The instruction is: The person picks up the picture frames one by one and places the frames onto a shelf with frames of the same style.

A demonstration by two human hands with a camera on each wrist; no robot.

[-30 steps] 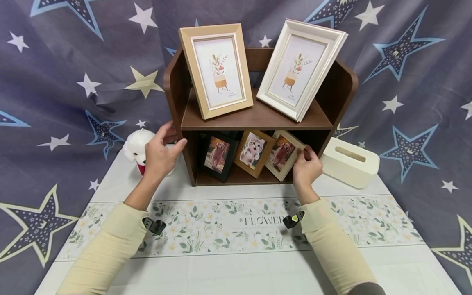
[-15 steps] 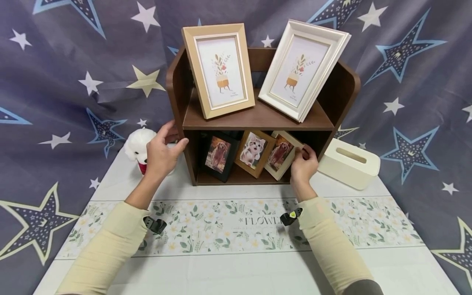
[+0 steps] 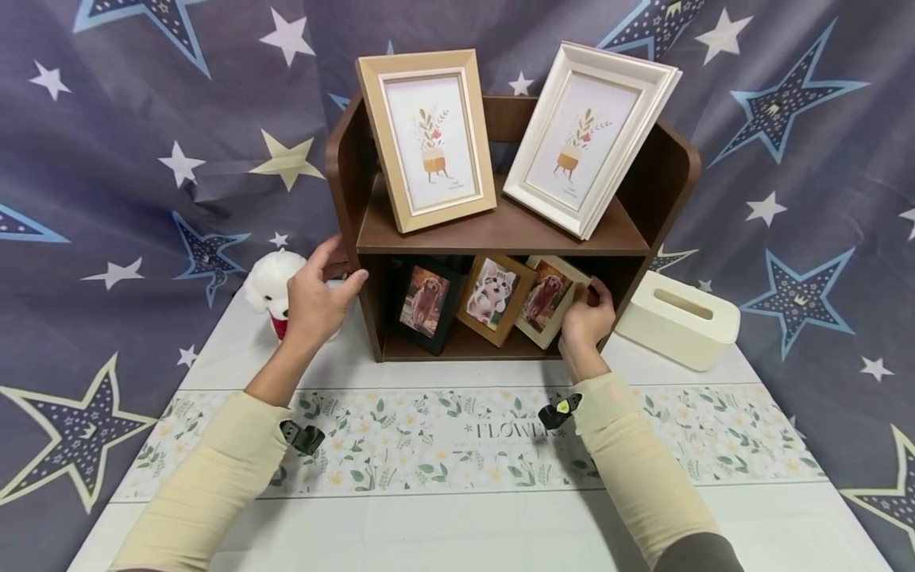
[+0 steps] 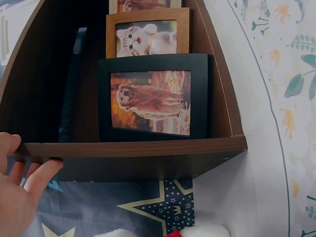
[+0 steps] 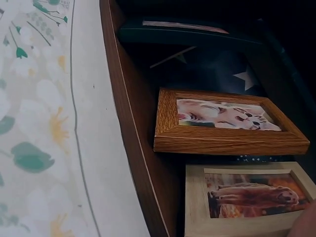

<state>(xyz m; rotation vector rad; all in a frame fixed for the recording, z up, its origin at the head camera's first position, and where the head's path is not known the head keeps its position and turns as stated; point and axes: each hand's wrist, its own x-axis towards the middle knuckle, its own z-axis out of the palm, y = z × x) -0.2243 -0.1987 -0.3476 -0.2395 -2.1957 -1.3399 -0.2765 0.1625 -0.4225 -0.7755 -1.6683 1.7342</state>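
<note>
My left hand (image 3: pixel 319 298) grips the left side panel of a dark brown two-tier shelf (image 3: pixel 500 245), thumb at the front edge and fingers on the outer side. On the lower tier, my right hand (image 3: pixel 588 318) holds the right edge of a small cream picture frame (image 5: pixel 195 202) with a dog photo. Beside it leans a brown wooden frame (image 3: pixel 522 295) with a kitten photo. A black frame (image 4: pixel 200 98) with a dog photo stands nearest the left panel. All three lean tilted, and the cream one slightly overlaps the brown in the head view.
A tan frame (image 3: pixel 401 195) and a larger white frame (image 3: pixel 623 187) stand on the upper tier. Left of the shelf is a white plush dog (image 3: pixel 274 278), partly behind the left hand. A cream tissue box (image 3: pixel 677 334) sits at the right. Floral cloth (image 3: pixel 429 465) crosses the table.
My right hand has shifted a little left, and the cream frame with it, closer to the brown one. The left hand keeps its place on the shelf panel.
</note>
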